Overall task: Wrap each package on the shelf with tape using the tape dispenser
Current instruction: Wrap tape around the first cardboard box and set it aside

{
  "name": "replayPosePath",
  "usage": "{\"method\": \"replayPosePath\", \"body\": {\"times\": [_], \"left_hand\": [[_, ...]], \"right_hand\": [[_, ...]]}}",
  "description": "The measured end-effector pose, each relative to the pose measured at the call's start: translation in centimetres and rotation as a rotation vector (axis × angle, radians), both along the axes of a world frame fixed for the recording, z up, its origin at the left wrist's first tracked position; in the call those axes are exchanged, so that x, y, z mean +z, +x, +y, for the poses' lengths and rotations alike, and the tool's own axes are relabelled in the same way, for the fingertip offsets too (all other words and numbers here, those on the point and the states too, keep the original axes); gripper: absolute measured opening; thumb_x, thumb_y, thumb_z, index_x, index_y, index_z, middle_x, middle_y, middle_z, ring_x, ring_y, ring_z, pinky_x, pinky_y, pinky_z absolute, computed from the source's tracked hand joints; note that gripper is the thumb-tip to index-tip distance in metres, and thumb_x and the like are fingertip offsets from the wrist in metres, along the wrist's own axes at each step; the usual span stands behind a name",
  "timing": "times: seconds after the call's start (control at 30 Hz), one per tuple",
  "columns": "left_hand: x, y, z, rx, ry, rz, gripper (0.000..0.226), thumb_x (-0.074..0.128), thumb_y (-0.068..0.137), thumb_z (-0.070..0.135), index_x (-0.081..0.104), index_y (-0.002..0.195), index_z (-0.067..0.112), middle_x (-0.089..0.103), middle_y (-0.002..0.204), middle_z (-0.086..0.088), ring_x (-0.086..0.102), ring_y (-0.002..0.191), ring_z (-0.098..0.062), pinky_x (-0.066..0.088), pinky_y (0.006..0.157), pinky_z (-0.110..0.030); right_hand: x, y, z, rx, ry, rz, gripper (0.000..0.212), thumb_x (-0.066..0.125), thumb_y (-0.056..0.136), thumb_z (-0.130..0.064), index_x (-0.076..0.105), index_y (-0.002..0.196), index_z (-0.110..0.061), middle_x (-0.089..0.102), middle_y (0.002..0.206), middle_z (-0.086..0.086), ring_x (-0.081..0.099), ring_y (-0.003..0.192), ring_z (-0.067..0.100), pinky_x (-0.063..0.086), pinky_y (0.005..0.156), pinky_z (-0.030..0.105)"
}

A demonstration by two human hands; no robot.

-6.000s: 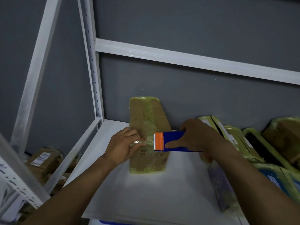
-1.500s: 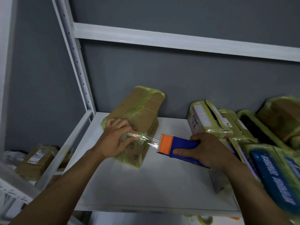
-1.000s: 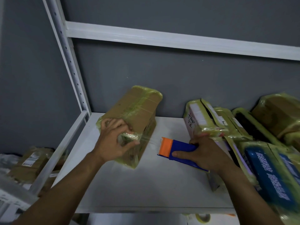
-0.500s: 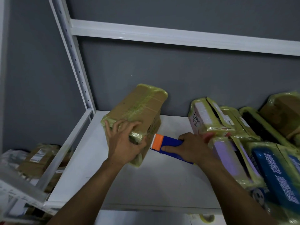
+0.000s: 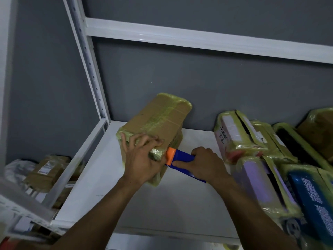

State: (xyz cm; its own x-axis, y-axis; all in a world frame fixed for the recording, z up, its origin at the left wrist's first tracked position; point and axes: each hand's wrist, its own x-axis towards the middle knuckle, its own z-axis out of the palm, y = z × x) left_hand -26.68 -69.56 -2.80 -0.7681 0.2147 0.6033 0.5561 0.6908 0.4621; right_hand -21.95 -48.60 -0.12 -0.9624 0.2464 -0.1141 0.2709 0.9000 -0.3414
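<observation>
A brown cardboard package [image 5: 158,118] wrapped in yellowish tape stands tilted on the white shelf [image 5: 111,177], its far end near the grey wall. My left hand [image 5: 142,159] grips its near top corner, fingers curled over the edge. My right hand [image 5: 205,165] holds the blue tape dispenser [image 5: 182,157], whose orange head touches the package's right side just beside my left hand. The tape itself is hidden between hand and dispenser.
Several taped packages [image 5: 239,136] lean in a row at the right, a purple one [image 5: 255,179] and a blue one [image 5: 313,201] nearest. A white upright post [image 5: 90,69] stands at the left. Boxes [image 5: 46,172] lie below the shelf at the left.
The dispenser has moved left from open shelf space up against the package. My left hand shifted its grip on the near corner. The stretched tape strip seen earlier no longer shows.
</observation>
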Motion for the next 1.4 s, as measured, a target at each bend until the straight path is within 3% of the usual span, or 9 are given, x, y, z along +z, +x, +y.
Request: {"method": "replayPosePath", "body": {"times": [0.57,0.67,0.83,0.97,1.07,1.2,1.27,1.33,1.4], "left_hand": [[0.1,-0.2,-0.6,0.011,-0.095,-0.088,0.041,0.075,0.071,0.055,0.071,0.107,0.035,0.061,0.11,0.016,0.048,0.122,-0.028,0.005,0.118,-0.069],[1.4,0.4,0.0,0.1,-0.259,-0.094,0.051,0.077,0.069,0.065,0.067,0.106,0.031,0.06,0.115,0.007,0.042,0.134,-0.041,-0.014,0.118,-0.067],[1.5,0.9,1.1,0.194,-0.345,-0.123,0.055,0.084,0.073,0.011,0.057,0.12,0.023,0.062,0.128,0.0,0.022,0.149,-0.044,0.002,0.113,-0.077],[1.2,-0.2,-1.4,0.112,-0.136,-0.195,0.073,0.073,0.077,-0.007,0.051,0.142,0.018,0.054,0.144,-0.016,-0.008,0.154,-0.044,0.017,0.119,-0.069],[1.0,-2.0,-4.0,-0.128,-0.029,-0.264,0.074,0.068,0.073,-0.008,0.055,0.136,0.029,0.046,0.154,-0.002,-0.01,0.157,-0.025,0.022,0.121,-0.06],[3.5,-1.8,-5.6,-0.269,0.642,-0.67,0.033,0.071,0.093,0.024,0.073,0.115,0.048,0.004,0.168,0.019,0.009,0.155,-0.01,0.034,0.112,-0.038],[4.0,-2.5,-6.7,-0.012,0.271,-0.487,0.04,0.063,0.098,0.018,0.068,0.107,0.057,-0.005,0.165,0.021,-0.012,0.155,-0.017,0.014,0.122,-0.044],[4.2,-3.6,-7.5,0.247,-0.189,-0.163,0.044,0.053,0.087,-0.008,0.061,0.107,0.03,0.012,0.169,0.002,-0.019,0.154,-0.029,-0.008,0.123,-0.057],[4.7,-3.8,-6.8,0.26,-0.279,-0.075,0.039,0.05,0.082,-0.008,0.057,0.106,0.021,0.037,0.16,-0.006,-0.008,0.155,-0.032,-0.019,0.119,-0.06]], "right_hand": [[-2.5,0.0,-0.8,-0.088,0.039,0.061,0.067,0.052,0.077,-0.089,0.047,0.077,-0.023,0.058,0.082,-0.002,0.065,0.078,0.02,0.058,0.074,0.038],[-2.3,0.5,0.6,-0.121,-0.01,0.098,0.066,0.054,0.078,-0.087,0.052,0.077,-0.021,0.059,0.075,-0.003,0.063,0.068,0.015,0.057,0.065,0.033],[-0.5,2.0,2.1,-0.177,-0.176,0.206,0.062,0.062,0.082,-0.076,0.051,0.068,-0.017,0.057,0.061,-0.001,0.059,0.058,0.015,0.04,0.056,0.029],[0.7,2.9,2.1,-0.154,-0.328,0.379,0.06,0.071,0.083,-0.066,0.044,0.057,-0.018,0.045,0.046,-0.006,0.049,0.047,0.015,0.037,0.055,0.031],[1.7,3.3,2.0,-0.115,-0.362,0.433,0.059,0.073,0.084,-0.061,0.043,0.056,-0.019,0.042,0.043,-0.008,0.044,0.045,0.014,0.036,0.055,0.031],[2.6,3.1,1.8,-0.08,-0.412,0.423,0.065,0.07,0.079,-0.072,0.057,0.062,-0.011,0.06,0.054,0.006,0.059,0.051,0.022,0.047,0.058,0.037],[2.9,3.1,1.4,-0.068,-0.412,0.406,0.074,0.066,0.074,-0.08,0.062,0.066,-0.006,0.064,0.058,0.009,0.063,0.053,0.025,0.05,0.059,0.038],[3.1,3.2,0.9,-0.066,-0.387,0.397,0.076,0.064,0.072,-0.08,0.06,0.066,-0.004,0.061,0.057,0.01,0.056,0.048,0.019,0.044,0.057,0.033],[3.2,3.4,0.7,-0.074,-0.373,0.392,0.07,0.068,0.077,-0.074,0.058,0.064,-0.006,0.058,0.054,0.008,0.051,0.045,0.013,0.042,0.056,0.03]]}}
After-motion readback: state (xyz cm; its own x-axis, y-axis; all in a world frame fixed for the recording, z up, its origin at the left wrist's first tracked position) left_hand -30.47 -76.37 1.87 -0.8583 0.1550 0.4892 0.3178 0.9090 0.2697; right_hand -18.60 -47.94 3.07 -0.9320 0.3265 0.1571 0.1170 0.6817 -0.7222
